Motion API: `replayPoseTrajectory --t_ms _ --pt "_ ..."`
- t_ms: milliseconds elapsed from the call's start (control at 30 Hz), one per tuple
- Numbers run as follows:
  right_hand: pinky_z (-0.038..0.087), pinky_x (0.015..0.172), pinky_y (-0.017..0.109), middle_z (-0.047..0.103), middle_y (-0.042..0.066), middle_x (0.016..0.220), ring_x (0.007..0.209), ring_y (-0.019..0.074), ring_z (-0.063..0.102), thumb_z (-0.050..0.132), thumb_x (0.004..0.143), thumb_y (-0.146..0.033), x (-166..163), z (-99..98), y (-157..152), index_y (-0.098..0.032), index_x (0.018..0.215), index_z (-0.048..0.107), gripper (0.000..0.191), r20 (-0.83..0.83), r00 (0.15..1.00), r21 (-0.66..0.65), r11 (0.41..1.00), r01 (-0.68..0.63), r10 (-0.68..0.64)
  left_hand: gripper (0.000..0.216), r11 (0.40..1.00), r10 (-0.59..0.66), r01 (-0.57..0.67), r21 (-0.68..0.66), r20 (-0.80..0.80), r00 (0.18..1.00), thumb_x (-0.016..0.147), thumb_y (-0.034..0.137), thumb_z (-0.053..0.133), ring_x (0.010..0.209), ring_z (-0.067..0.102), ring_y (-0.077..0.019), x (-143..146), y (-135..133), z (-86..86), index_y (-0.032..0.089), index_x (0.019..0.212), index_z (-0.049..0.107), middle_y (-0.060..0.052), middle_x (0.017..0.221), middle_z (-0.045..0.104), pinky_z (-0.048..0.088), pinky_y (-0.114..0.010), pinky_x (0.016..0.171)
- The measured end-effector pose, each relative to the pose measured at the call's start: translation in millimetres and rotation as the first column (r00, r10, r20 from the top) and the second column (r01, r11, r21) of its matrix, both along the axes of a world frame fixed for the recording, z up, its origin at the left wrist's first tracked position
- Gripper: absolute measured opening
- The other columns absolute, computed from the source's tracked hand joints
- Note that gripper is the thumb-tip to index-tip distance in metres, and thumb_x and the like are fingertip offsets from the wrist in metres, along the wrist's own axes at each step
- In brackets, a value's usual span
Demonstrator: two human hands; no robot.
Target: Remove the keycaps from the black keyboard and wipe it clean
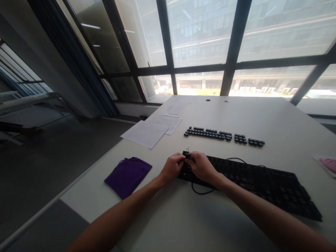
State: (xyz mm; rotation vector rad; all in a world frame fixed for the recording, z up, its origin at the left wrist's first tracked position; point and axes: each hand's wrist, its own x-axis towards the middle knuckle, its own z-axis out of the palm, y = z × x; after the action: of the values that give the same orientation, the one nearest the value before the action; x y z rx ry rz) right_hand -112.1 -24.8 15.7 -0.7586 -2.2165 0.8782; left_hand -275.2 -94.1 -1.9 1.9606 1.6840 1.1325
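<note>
A black keyboard (262,182) lies on the white table (262,115), its cable looping near my wrists. My left hand (172,168) and my right hand (201,166) meet at the keyboard's left end, fingers closed around a small black tool with two metal prongs (187,151), likely a keycap puller. A row of removed black keycaps (223,135) is laid out on the table beyond the keyboard.
A purple cloth pouch (128,175) lies left of my hands near the table's edge. Printed paper sheets (154,129) sit at the far left. A pink item (328,163) rests at the right edge. Large windows stand behind the table.
</note>
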Motion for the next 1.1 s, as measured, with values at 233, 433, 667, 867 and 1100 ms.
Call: replayPoseTrajectory --t_ms 233,433,667,867,1100 --pt "0.028 0.047 0.024 0.056 0.0 0.05 0.048 0.0131 0.049 0.064 0.078 -0.025 -6 4.0 15 -0.016 0.057 0.06 0.023 0.069 0.997 -0.193 0.98 0.042 -0.029 0.025 1.0 0.013 -0.013 0.002 -0.002 1.0 0.086 0.006 0.05 0.08 0.061 -0.0156 -2 1 -6.0 0.019 0.089 0.07 -0.003 0.085 0.065 0.048 -0.027 0.074" --pt "0.034 0.055 0.026 0.064 0.004 0.062 0.055 0.016 0.054 0.062 0.083 -0.021 2 -2.9 -4 -0.018 0.067 0.065 0.017 0.112 0.992 -0.003 0.999 0.05 -0.049 0.021 0.999 0.034 -0.034 -0.007 0.002 0.999 0.087 0.011 0.051 0.075 0.059 -0.0154 0 1 -4.4 0.019 0.087 0.07 -0.003 0.084 0.065 0.047 -0.026 0.07" --pt "0.042 0.066 0.028 0.066 0.006 0.077 0.07 0.0194 0.061 0.055 0.088 -0.017 13 -18.1 -9 -0.018 0.075 0.064 0.015 -0.04 0.999 0.071 0.997 -0.03 0.033 0.021 0.998 -0.049 0.05 -0.048 0.018 0.999 0.082 0.011 0.056 0.079 0.061 -0.0163 1 -6 1.1 0.02 0.09 0.072 -0.004 0.09 0.067 0.049 -0.027 0.073" --pt "0.044 0.065 0.028 0.068 0.003 0.07 0.067 0.0196 0.061 0.058 0.085 -0.019 14 -17.1 -4 -0.017 0.071 0.064 0.015 -0.163 0.987 -0.101 0.995 -0.012 -0.004 0.013 0.996 0.001 -0.002 -0.09 -0.007 1.0 0.077 0.028 0.075 0.085 0.062 -0.0207 7 -7 5.1 0.023 0.089 0.076 -0.005 0.088 0.069 0.049 -0.031 0.075" --pt "0.047 0.065 0.029 0.067 0.004 0.066 0.063 0.0187 0.062 0.059 0.088 -0.026 18 -17.5 -5 -0.017 0.08 0.07 0.017 -0.255 0.964 -0.155 0.987 0.043 -0.082 0.017 0.999 0.031 -0.027 -0.048 0.078 0.996 0.081 0.027 0.073 0.081 0.061 -0.0185 10 -8 -0.9 0.023 0.097 0.075 -0.004 0.088 0.069 0.049 -0.03 0.073"
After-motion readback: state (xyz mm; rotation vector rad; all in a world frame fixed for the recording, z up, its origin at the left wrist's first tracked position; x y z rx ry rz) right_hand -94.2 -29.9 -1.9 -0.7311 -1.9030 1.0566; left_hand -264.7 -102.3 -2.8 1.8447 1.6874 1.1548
